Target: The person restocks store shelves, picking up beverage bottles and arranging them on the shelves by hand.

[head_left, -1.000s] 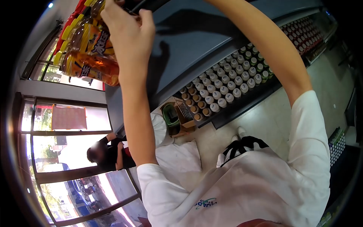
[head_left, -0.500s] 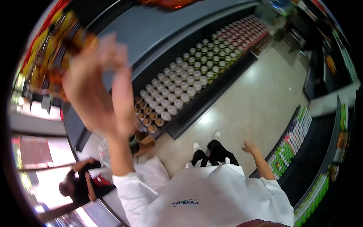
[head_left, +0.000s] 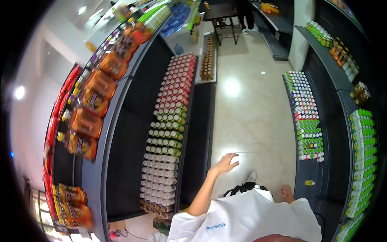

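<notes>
The shirt [head_left: 246, 215] partly hides the right hand [head_left: 287, 193], its grip unclear. The left hand [head_left: 225, 164] hangs over the floor [head_left: 254, 121], fingers apart. Left of it, drinks [head_left: 159, 177] line a low shelf [head_left: 195, 141]; bottles [head_left: 86, 122] stand higher, the lowest blurred.

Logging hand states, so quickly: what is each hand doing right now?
Left hand: open, holding nothing.
Right hand: nothing visible in it; open or closed can't be told.

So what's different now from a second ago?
The left hand came away from the yellow-capped bottles and dropped low over the floor, holding nothing. The right hand came down too. The view swung round. The small white bottles stayed in their rows.
</notes>
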A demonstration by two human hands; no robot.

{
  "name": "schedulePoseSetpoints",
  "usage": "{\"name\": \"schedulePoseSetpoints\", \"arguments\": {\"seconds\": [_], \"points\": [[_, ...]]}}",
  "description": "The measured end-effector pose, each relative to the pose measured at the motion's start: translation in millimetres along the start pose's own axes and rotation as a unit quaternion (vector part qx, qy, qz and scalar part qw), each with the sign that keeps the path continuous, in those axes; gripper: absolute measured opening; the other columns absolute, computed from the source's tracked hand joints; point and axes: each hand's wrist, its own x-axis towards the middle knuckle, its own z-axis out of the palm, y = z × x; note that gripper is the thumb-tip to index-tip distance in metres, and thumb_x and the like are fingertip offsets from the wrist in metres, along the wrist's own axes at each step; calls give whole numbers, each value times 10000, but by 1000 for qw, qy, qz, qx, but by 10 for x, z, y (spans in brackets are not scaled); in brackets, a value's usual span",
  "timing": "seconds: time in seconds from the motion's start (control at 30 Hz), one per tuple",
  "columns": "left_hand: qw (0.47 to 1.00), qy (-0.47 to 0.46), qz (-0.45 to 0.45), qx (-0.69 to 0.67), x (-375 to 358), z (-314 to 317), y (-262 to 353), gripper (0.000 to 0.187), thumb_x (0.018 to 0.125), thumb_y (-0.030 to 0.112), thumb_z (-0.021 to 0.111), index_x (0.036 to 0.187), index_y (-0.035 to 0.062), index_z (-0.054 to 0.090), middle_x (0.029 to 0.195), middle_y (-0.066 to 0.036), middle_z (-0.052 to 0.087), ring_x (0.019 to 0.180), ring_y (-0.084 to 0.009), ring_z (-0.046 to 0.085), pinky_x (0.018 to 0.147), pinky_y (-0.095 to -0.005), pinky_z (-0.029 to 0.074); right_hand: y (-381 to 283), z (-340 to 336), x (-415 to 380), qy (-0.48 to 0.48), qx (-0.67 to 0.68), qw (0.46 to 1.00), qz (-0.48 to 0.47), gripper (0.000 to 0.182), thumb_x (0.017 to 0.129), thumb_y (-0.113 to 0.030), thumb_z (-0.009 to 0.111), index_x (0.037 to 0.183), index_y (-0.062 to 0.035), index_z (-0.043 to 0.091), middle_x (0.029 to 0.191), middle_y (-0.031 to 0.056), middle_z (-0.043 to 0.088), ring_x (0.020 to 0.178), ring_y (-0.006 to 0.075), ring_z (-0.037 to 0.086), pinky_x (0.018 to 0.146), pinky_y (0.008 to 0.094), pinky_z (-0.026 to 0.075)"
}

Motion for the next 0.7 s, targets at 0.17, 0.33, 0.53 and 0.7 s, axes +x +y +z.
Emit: {"name": "schedulePoseSetpoints", "arguments": {"seconds": [0.17,0.33,0.53,0.7], "points": [[989,74,-24,-123,1467,190,-343,494,982,335,644,1323,-19,604,1236,-232,681,1097,-335,671,970,-431,531,-1454,549,-539,-49,-21,958,-281,351,951,-217,648,1242,-20,642,880,103,708,672,180,655,594,330,544],[993,-21,-118,16,1943,651,-1579,521,933,326,661,1315,-24,600,1235,-263,681,1178,-379,655,997,-451,509,-2167,140,-863,-35,77,950,-300,364,928,-224,723,1227,-28,657,1007,148,723,767,190,699,680,352,572],[884,-150,-424,-126,1533,625,-2608,413,1002,467,517,921,93,671,774,-52,630,603,-193,577,607,-389,525,-225,-374,986,121,-22,917,-379,86,896,-129,636,875,-63,686,818,96,670,720,239,650,612,355,519],[849,-34,-481,-216,1606,-136,-2488,498,926,464,624,1235,73,619,1129,-138,713,1028,-320,686,887,-537,539,-6,-461,-187,106,79,991,26,404,899,-351,704,1107,-5,691,891,182,704,780,294,698,747,436,584]]}}
